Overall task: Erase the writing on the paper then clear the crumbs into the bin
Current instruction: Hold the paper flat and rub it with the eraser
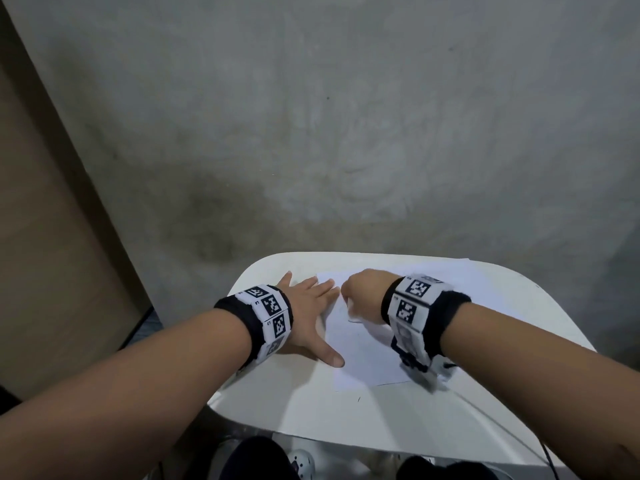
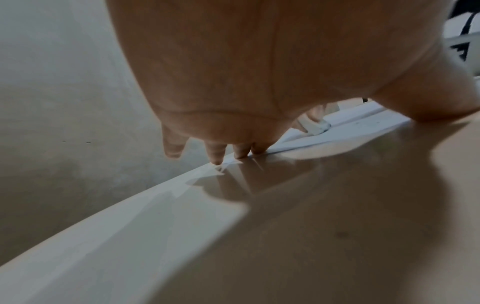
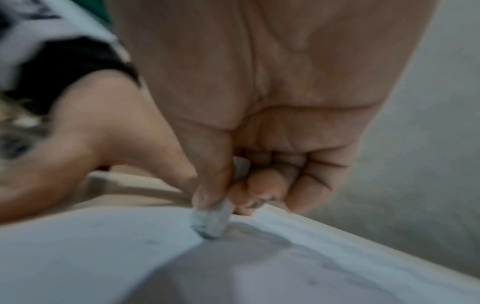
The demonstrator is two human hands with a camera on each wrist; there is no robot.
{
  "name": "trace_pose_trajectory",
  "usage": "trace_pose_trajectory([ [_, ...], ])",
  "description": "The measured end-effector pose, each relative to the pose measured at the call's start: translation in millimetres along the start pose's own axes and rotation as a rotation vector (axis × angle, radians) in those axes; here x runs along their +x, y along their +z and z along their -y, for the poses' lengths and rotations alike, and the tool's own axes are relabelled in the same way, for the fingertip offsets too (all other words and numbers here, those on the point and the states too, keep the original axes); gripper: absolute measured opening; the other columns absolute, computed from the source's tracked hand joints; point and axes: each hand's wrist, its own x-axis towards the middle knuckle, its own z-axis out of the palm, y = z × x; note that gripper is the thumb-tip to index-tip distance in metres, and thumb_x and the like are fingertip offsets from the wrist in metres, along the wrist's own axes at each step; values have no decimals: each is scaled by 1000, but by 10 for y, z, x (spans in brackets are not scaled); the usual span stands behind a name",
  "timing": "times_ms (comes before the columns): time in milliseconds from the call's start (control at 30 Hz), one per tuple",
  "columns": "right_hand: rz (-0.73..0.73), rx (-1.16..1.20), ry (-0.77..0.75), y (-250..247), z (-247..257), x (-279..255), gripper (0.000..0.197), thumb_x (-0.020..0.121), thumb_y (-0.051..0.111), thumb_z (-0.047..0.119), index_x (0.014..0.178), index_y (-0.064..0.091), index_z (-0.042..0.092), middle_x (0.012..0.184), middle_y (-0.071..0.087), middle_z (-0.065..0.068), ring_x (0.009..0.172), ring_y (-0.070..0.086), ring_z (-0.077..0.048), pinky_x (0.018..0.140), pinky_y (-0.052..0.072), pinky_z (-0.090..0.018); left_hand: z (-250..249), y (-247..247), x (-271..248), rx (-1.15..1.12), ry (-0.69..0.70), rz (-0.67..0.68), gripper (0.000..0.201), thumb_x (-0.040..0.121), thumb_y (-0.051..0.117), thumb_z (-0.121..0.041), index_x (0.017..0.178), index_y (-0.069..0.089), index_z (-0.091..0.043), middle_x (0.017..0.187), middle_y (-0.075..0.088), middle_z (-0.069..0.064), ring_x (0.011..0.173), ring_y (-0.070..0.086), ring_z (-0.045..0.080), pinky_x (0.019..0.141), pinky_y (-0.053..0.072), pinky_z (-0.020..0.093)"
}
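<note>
A white sheet of paper [image 1: 363, 344] lies on a small white table [image 1: 346, 417]. My left hand [image 1: 308, 306] lies flat with spread fingers [image 2: 217, 153] on the paper's left edge, thumb pointing toward me. My right hand [image 1: 360, 296] pinches a white eraser [image 3: 211, 219] between thumb and curled fingers, and its dirty tip presses on the paper [image 3: 91, 246] near the far edge. The same eraser [image 2: 315, 125] shows beyond my left palm. Faint grey marks show on the sheet around the eraser. No bin is in view.
The table's far edge [image 1: 346, 254] runs close behind both hands, with grey concrete floor [image 1: 346, 116] beyond. A brown board [image 1: 45, 237] stands at the left. A thin black cable [image 1: 550, 459] hangs at the near right. Dark shoes [image 1: 256, 459] show under the table.
</note>
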Motion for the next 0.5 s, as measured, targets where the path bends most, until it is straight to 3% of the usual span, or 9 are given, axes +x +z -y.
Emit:
trace_pose_trajectory([
  [133, 38, 44, -140, 31, 144, -82, 34, 92, 57, 17, 125, 57, 8, 120, 62, -11, 111, 59, -30, 87, 46, -34, -35, -41, -41, -24, -32, 18, 127, 68, 62, -83, 157, -12, -29, 165, -11, -8, 152, -10, 15, 120, -12, 51],
  [300, 14, 12, -7, 23, -13, -22, 23, 89, 57, 18, 108, 67, 11, 103, 69, -4, 93, 63, -23, 73, 45, -28, -21, -23, -40, 0, -17, 17, 126, 69, 57, -86, 157, -13, -29, 165, -13, -7, 152, -10, 18, 119, -10, 54],
  [433, 92, -100, -90, -42, 82, -89, 24, 90, 58, 23, 110, 65, 12, 76, 55, 3, 81, 54, -19, 71, 42, -28, -29, -16, -23, 12, -20, 16, 126, 68, 57, -86, 157, -12, -29, 166, -11, -8, 152, -9, 18, 120, -9, 55],
  [500, 1, -18, -70, -108, 66, -64, 25, 90, 58, 21, 112, 63, 10, 81, 56, 1, 82, 54, -20, 69, 41, -27, -25, -31, -15, 16, -11, 19, 125, 66, 56, -88, 157, -8, -31, 166, -6, -8, 153, -8, 20, 119, -8, 55],
])
